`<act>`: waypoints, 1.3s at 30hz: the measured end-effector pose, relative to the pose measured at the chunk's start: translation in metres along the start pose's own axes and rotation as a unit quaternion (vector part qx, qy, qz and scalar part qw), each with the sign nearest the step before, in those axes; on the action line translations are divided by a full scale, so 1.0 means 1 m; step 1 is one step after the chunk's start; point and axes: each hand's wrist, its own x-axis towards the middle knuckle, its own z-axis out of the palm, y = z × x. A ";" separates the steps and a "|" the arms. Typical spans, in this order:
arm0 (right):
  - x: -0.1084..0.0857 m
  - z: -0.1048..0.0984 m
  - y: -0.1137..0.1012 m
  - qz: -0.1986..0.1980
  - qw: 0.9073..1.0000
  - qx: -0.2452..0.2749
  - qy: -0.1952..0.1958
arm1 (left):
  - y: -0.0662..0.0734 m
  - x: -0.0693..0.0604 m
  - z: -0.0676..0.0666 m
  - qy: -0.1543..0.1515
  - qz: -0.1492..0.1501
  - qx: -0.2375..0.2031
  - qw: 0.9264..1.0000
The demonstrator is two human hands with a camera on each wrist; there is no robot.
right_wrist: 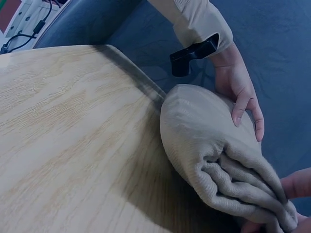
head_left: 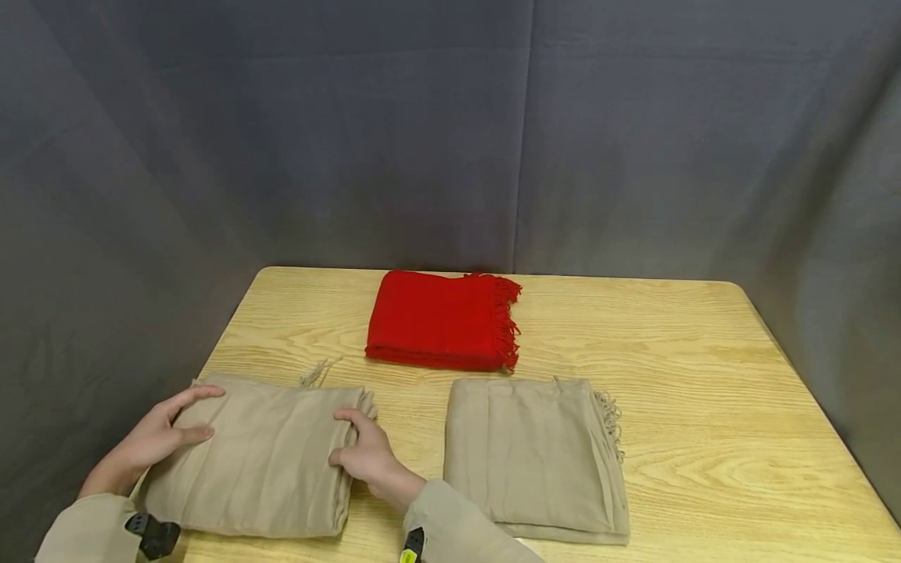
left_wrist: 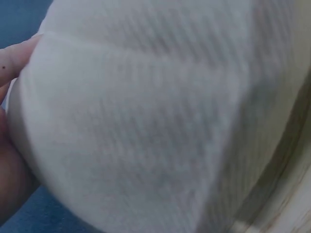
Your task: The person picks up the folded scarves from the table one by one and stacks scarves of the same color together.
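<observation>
A folded beige scarf (head_left: 260, 461) with a few fringe strands at its far edge is at the left of the table, between both hands. My left hand (head_left: 158, 430) grips its left side, thumb on top. On the right side my right hand (head_left: 369, 457) holds the layered edge, with the thumb on the upper face. Seen from the right wrist, the folded layers of the scarf (right_wrist: 214, 136) bulge toward the camera, and a shadow lies on the wood below. Blurred beige cloth (left_wrist: 136, 126) fills most of the left wrist view.
A second folded beige scarf (head_left: 528, 461) with fringe on its right lies flat nearby. Farther back is a folded red scarf (head_left: 436, 320), fringe also to the right. All are on a wooden table (head_left: 718, 407), with grey curtains (head_left: 394, 156) behind and beside it.
</observation>
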 end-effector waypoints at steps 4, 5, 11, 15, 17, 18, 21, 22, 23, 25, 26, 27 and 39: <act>-0.001 -0.001 -0.006 -0.005 1.000 0.016 0.000 | 0.004 0.000 -0.004 0.001 0.001 -0.009 1.000; -0.001 -0.001 -0.007 -0.005 1.000 0.022 -0.002 | 0.005 -0.001 -0.005 0.002 0.000 -0.012 1.000; -0.003 -0.005 -0.016 -0.012 0.999 0.045 -0.020 | 0.010 -0.005 -0.008 0.010 0.000 0.006 1.000; -0.003 -0.010 -0.021 -0.016 0.999 0.041 -0.026 | 0.014 -0.005 -0.009 0.015 0.000 0.012 1.000; -0.002 -0.012 -0.024 -0.016 0.999 0.042 -0.030 | 0.017 -0.005 -0.008 0.015 0.003 -0.006 1.000; -0.002 -0.014 -0.025 -0.017 0.998 0.045 -0.032 | 0.018 -0.005 -0.008 0.016 0.005 -0.010 1.000; -0.001 -0.018 -0.028 -0.018 0.998 0.048 -0.039 | 0.020 -0.005 -0.007 0.023 0.012 -0.006 1.000; 0.000 -0.019 -0.029 -0.018 0.998 0.048 -0.040 | 0.021 -0.004 -0.007 0.025 0.013 -0.006 1.000; 0.000 -0.020 -0.030 -0.018 0.998 0.049 -0.041 | 0.022 -0.004 -0.006 0.028 0.014 0.001 0.999; 0.002 -0.022 -0.031 -0.018 0.998 0.048 -0.040 | 0.025 -0.005 -0.005 0.033 0.015 0.011 0.999; 0.002 -0.023 -0.032 -0.017 0.998 0.047 -0.039 | 0.026 -0.004 -0.004 0.036 0.015 0.014 0.999; 0.003 -0.024 -0.032 -0.016 0.998 0.048 -0.037 | 0.027 -0.004 -0.004 0.037 0.013 0.015 0.999; 0.008 -0.039 -0.039 -0.027 0.997 0.049 -0.044 | 0.033 -0.001 0.008 0.094 0.031 0.020 0.995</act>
